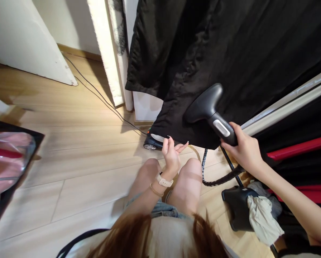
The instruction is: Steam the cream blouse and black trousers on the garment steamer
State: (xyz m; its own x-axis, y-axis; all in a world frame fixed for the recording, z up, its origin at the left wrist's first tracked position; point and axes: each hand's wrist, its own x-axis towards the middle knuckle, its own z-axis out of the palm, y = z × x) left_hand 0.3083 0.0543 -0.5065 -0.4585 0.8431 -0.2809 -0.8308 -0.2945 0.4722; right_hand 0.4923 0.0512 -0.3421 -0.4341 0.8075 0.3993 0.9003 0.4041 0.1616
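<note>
A black garment (182,71) hangs in front of me, its lower hem reaching down over my knees. My right hand (245,147) is wrapped round the handle of a dark grey garment steamer head (205,105). The wide end of the steamer lies against the cloth near the hem. From the handle, a black braided hose (219,181) curves down and to the left. My left hand (172,154), wearing a pale watch, pinches the hem between thumb and forefinger, while its other fingers reach along the edge.
Behind the hem, the steamer's wheeled base (152,143) stands on the wooden floor (82,154). A thin cable (104,100) runs from it across the boards. Right of my knees is a black stand (235,208) with a cloth (264,218) draped on it. A black-edged box (34,139) holds pink plastic-wrapped items.
</note>
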